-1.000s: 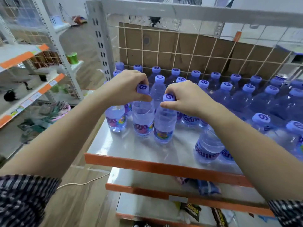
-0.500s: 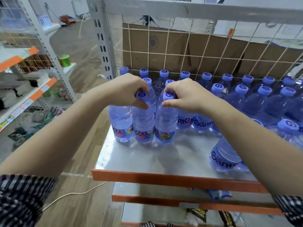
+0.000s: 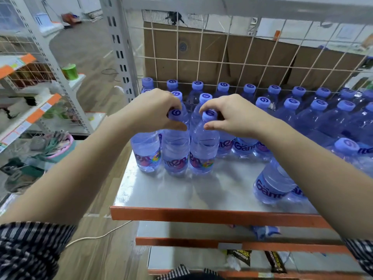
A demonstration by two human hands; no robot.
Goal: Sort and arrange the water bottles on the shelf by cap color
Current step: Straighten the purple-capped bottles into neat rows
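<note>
Several clear water bottles with purple caps stand in rows on the metal shelf [image 3: 181, 195]. My left hand [image 3: 153, 112] grips the neck of one front-row bottle [image 3: 175, 152], just under its cap. My right hand [image 3: 232, 116] grips the neck of the bottle next to it [image 3: 202, 152]. Both bottles stand upright on the shelf, touching each other. A third bottle [image 3: 146, 152] stands to their left. Under my right forearm another bottle [image 3: 272, 184] stands alone near the front edge.
A wire grid [image 3: 222, 63] with cardboard behind it closes the shelf's back. A grey upright post [image 3: 119, 47] stands at the left corner. The orange front lip [image 3: 201, 215] runs below. Lower shelves hold snack packets [image 3: 238, 257]. Another rack [image 3: 30, 110] stands to the left.
Both hands have pushed their two bottles back from nearer the front into line with the left bottle, and keep hold of the necks. The camera view has shifted slightly.
</note>
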